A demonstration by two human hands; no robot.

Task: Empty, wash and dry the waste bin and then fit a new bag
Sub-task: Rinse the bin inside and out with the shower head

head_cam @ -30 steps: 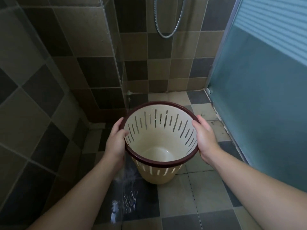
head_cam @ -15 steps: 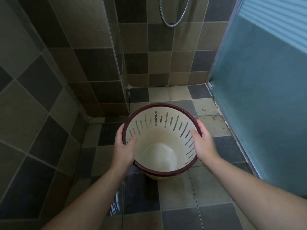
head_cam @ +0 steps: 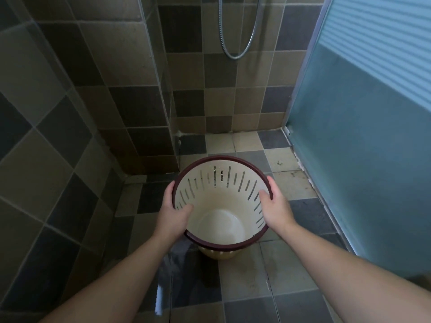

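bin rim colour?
Dark maroon rim on a cream bin; head view.

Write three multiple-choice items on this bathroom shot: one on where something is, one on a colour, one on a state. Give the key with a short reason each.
1. Where does the shower hose hang?
A. On the tiled back wall
B. Inside the bin
C. Across the floor

2. What colour is the rim of the waste bin?
A. Bright green
B. Dark maroon
C. White

3. What is inside the bin?
A. A fitted bag
B. A pile of rubbish
C. No bag or rubbish that can be seen

Key: 1 A, the hose loops against the far wall tiles above the floor. 2 B, a maroon ring tops the cream slotted body. 3 C, the bare cream base shows, while the left hand and right hand each keep a grip on the rim.
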